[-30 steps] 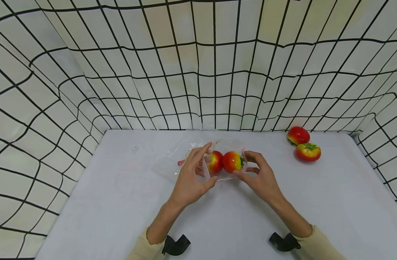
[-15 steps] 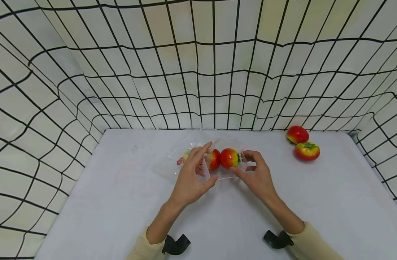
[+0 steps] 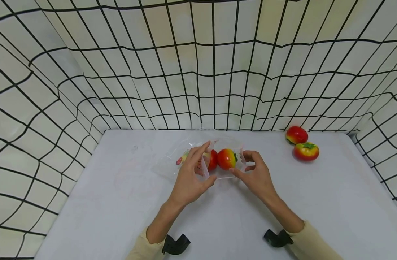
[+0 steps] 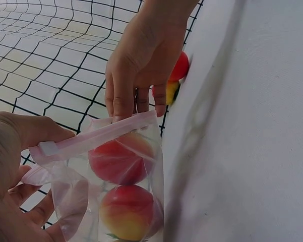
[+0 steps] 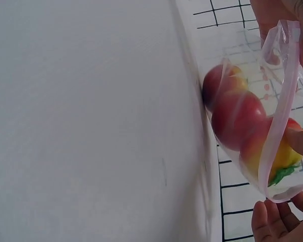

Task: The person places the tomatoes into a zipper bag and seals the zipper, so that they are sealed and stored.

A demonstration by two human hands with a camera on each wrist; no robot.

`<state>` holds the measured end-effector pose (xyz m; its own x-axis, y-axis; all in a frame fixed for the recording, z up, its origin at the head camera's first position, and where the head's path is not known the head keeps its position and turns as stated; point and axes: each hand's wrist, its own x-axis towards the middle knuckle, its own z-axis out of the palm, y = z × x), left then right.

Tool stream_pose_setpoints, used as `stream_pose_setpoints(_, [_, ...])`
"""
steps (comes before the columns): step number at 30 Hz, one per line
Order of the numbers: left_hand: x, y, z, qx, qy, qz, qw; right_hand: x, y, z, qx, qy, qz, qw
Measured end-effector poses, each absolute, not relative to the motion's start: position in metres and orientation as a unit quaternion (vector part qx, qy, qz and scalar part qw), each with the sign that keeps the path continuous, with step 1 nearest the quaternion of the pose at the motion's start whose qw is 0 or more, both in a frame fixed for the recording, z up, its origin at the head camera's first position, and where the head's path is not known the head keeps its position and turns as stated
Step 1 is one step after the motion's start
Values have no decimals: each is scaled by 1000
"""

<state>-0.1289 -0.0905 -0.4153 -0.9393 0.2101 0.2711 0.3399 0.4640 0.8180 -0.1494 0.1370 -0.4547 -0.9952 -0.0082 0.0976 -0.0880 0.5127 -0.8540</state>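
Observation:
A clear zip bag with a pink rim lies at the back middle of the table, its mouth spread. Red-yellow persimmons are inside it; three show through the plastic in the right wrist view, the nearest persimmon with a green calyx at the mouth. My left hand curls round the bag's left side, thumb along the zip strip. My right hand holds the mouth's right edge, fingers outside, while its thumb reaches in against the nearest persimmon. The left hand hides part of the bag.
Two more persimmons, one red and one red-yellow, sit together at the back right of the white table. Black netting stands along the back and both sides.
The right hand has shifted slightly left, and the nearest persimmon has slid left, deeper into the bag. My left hand has stayed almost still.

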Motion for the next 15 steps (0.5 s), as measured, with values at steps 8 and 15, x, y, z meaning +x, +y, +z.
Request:
stream_pose_setpoints(8, [-130, -90, -416, -160, -853, -492, 70, -145, 144, -453, 68, -869, 488, 43])
stream_pose_setpoints(15, [-130, -89, -415, -155, -855, -490, 70, -144, 154, -448, 90, -869, 484, 53])
